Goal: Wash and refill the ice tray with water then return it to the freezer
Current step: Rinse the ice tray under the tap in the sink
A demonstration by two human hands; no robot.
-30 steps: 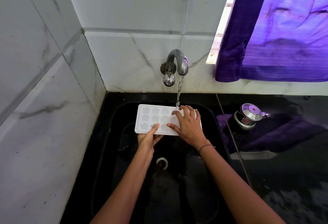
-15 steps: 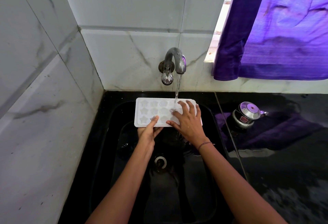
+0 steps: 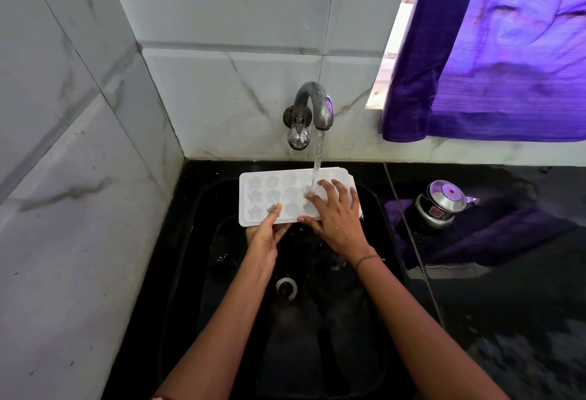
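Ice tray (image 3: pixel 272 192), white with star-shaped cells, is held level over the black sink (image 3: pixel 196 241), beneath the running tap (image 3: pixel 312 111). Left grip (image 3: pixel 264 236) pinches its near edge, thumb on top, fingers beneath. Right grip (image 3: pixel 337 215) lies spread flat on the tray's right half, where the water lands.

Right hand (image 3: pixel 337 225): fingers (image 3: pixel 336 187) now spread wider across the ice tray's (image 3: pixel 263 190) right half.
Water (image 3: pixel 318 158): now lands farther in on the ice tray, beside the index fingertip.
Ice tray: slightly nearer the sink's (image 3: pixel 203 257) back edge.
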